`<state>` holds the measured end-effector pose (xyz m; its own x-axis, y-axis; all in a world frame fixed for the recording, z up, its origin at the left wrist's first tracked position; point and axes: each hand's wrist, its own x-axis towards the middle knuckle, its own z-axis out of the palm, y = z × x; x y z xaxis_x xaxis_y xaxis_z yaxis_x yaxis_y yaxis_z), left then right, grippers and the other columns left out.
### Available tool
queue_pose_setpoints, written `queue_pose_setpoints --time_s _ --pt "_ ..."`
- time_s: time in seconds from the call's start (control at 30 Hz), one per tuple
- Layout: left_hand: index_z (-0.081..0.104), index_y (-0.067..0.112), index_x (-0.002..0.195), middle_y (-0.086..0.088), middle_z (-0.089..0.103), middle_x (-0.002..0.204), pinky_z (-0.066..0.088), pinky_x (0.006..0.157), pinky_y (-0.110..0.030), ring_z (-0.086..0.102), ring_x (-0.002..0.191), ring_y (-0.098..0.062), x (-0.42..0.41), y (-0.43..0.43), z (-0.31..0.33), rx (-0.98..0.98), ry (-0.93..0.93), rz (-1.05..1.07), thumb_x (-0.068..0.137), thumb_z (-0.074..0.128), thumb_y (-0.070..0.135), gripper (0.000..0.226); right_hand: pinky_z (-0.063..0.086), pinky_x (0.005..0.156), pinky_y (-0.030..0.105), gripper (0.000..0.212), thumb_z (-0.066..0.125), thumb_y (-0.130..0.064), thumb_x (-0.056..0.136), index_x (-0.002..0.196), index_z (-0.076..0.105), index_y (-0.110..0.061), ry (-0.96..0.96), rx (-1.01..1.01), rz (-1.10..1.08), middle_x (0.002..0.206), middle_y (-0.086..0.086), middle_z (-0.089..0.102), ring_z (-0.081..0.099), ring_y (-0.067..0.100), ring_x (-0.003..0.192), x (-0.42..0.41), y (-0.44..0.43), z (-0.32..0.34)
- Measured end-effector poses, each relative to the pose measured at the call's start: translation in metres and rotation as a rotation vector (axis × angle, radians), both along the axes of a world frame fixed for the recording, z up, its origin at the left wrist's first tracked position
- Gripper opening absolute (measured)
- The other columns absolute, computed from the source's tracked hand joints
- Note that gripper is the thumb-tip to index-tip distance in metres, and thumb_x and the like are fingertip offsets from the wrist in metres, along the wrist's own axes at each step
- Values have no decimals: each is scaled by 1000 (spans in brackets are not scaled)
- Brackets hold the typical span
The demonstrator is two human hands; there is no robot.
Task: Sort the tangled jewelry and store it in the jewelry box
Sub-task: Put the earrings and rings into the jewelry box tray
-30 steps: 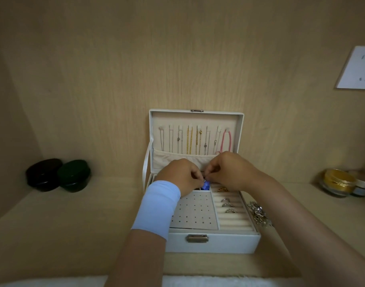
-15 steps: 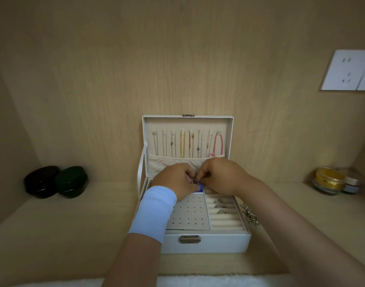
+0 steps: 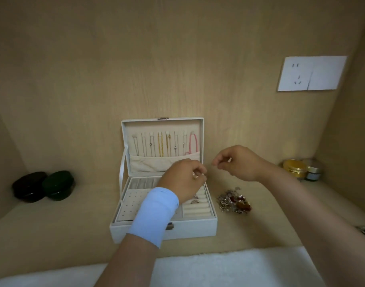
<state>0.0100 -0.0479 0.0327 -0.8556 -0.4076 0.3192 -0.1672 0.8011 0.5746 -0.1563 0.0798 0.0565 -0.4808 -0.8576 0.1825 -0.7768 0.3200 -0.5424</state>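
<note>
The white jewelry box (image 3: 195,228) stands open on the wooden shelf. Several necklaces (image 3: 163,143) hang inside its lid. Its tray has a dotted earring panel (image 3: 132,206) and ring rolls with a few rings (image 3: 195,201). My left hand (image 3: 183,179), with a light blue wristband, hovers over the tray and pinches a small shiny piece (image 3: 196,176) at its fingertips. My right hand (image 3: 239,162) is raised to the right of the box, thumb and forefinger close together; nothing shows between them. A tangled pile of jewelry (image 3: 234,201) lies on the shelf beside the box's right wall.
A black case (image 3: 30,187) and a green case (image 3: 58,185) sit at the left. A gold tin (image 3: 294,167) and a small jar (image 3: 313,172) stand in the right corner. A wall socket (image 3: 311,73) is above. White fleecy cloth (image 3: 219,266) covers the front edge.
My hands, which pinched a small blue piece together over the tray, have parted. The right hand moved right and up, off the box. The tangled pile is uncovered.
</note>
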Motion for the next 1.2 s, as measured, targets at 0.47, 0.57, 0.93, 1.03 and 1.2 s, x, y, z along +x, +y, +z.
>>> queue_pose_setpoints --time_s 0.47,0.57,0.93,1.03,1.2 --pt "73 25 111 4 69 115 48 88 -25 64 104 -19 -72 77 -22 -198 -516 -152 86 68 22 26 53 75 26 20 80 -37 68 87 77 -40 84 277 -155 86 -16 69 63 5 82 -15 83 -67" --pt "72 28 113 8 70 111 48 89 -23 64 102 -14 -77 77 -27 -177 -502 -151 84 70 23 29 53 75 25 15 78 -36 71 86 77 -38 71 220 -133 83 -17 69 63 2 80 -21 87 -76" --pt "65 33 88 10 69 89 52 84 -29 66 86 -11 -78 59 -26 161 -128 -55 92 66 29 5 46 53 15 15 57 2 97 105 70 0 -600 -356 -88 81 8 70 59 4 55 -17 85 -67" --pt "69 22 97 8 73 89 53 82 -30 68 79 -11 -76 58 -21 240 -103 -101 97 59 28 11 37 46 19 19 58 -3 98 114 68 -1 -678 -367 -85 88 7 72 60 7 54 -15 87 -60" --pt "68 22 105 -4 74 98 53 72 -31 66 72 -10 -73 52 -19 363 -66 -124 98 59 27 13 38 53 25 22 60 -7 98 116 70 -14 -761 -401 -62 90 2 74 62 15 63 -14 89 -57"
